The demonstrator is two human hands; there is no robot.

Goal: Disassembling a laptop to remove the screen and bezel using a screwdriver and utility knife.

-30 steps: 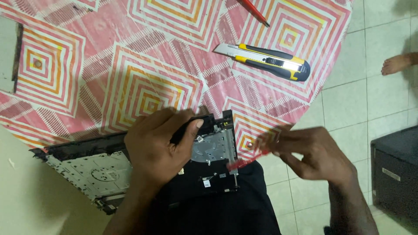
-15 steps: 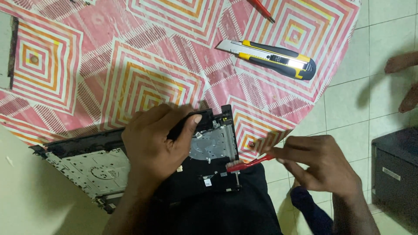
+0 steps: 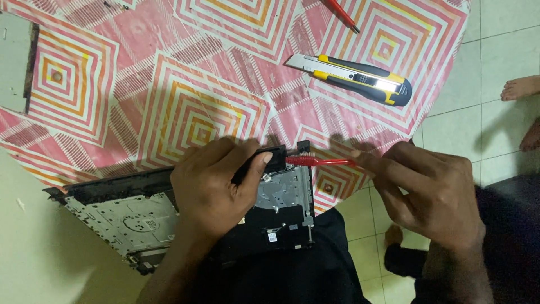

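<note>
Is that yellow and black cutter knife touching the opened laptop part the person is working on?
Apart. The head view shows the cutter knife lying alone near the table's far edge, with a wide stretch of patterned tablecloth between it and the laptop part.

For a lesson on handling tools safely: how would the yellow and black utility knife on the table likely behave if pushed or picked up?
The utility knife lies flat on its broad side, so it would probably slide, not roll. Its chunky body looks stiff and easy to grip. Its metal tip shows, so handle it carefully.
</note>
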